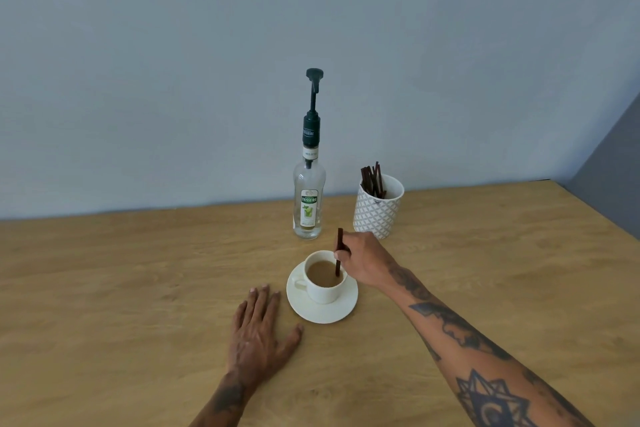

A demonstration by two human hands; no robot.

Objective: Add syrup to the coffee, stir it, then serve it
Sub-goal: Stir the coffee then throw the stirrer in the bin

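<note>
Two hands are at work around the cup (325,282). The right hand (363,262), just behind and right of the cup, pinches a dark stirrer (339,251) whose lower end dips into the pale coffee (323,273). The left hand (258,333) lies flat and released on the surface (121,288), in front and left of the cup. The cup sits on its saucer (322,312). Behind the cup stands the syrup bottle (309,198); behind and right, a patterned holder (377,208) of spare sticks. Stirring looks to be the step in hand; next, lifting the stirrer clear and serving cup and saucer together, kept level.
</note>
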